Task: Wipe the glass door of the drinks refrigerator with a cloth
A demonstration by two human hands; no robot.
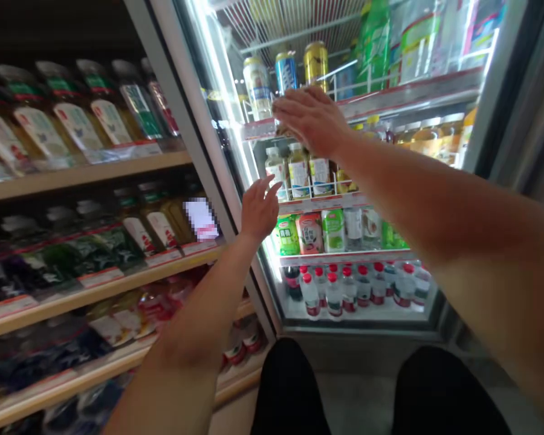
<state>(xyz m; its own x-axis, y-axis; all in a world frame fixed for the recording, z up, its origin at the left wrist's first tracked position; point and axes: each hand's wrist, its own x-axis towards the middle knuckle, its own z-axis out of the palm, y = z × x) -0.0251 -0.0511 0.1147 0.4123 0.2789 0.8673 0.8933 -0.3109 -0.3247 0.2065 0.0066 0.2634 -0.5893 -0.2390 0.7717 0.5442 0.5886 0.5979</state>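
My right hand [315, 121] is raised at the front edge of the upper fridge shelf [390, 96], its fingers stretched out, and I see nothing held in it. Just behind and above it stand a gold can [316, 59], a blue can [286, 72] and a white can [256, 84]. Lower and to the left, my left hand [259, 210] has its fingers apart and holds nothing. It is beside a labelled bottle [276, 168] on the shelf below; whether it touches the shelf edge I cannot tell. Another light-labelled bottle [298, 172] stands alongside.
Green and pink packs [310, 232] line a lower shelf, above red-capped bottles [334, 296] at the fridge bottom. A metal frame [181, 90] separates the fridge from wooden shelves [118, 166] of bottles on the left. A large green bottle [374, 45] stands at the upper right.
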